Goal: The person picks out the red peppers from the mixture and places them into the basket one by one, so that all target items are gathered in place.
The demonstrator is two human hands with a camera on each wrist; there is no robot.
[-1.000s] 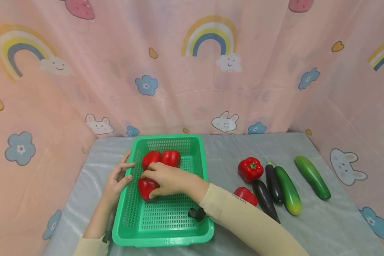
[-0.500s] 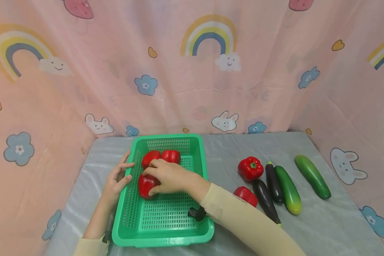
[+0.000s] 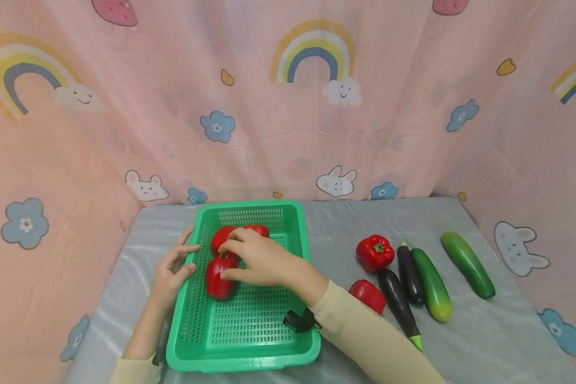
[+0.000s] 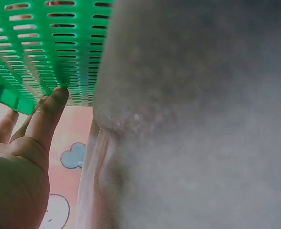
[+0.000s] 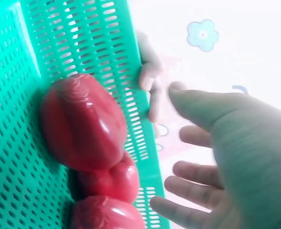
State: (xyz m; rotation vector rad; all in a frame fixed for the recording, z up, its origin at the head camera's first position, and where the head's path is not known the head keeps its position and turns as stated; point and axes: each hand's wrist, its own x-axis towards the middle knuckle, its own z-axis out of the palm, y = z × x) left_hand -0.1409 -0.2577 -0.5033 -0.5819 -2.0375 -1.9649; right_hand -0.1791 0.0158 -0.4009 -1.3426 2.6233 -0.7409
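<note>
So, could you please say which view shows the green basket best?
The head view, which shows nearly the whole green basket, partly behind the right hand. The left wrist view shows only some of its outside; the right wrist view, part of the inside.

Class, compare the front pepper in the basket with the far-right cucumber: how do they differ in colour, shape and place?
The pepper is red; the cucumber is green. The pepper is stout, the cucumber long and slender. The pepper lies in the basket near the right hand; the cucumber lies on the table, away from it. Both look smooth-skinned.
</note>
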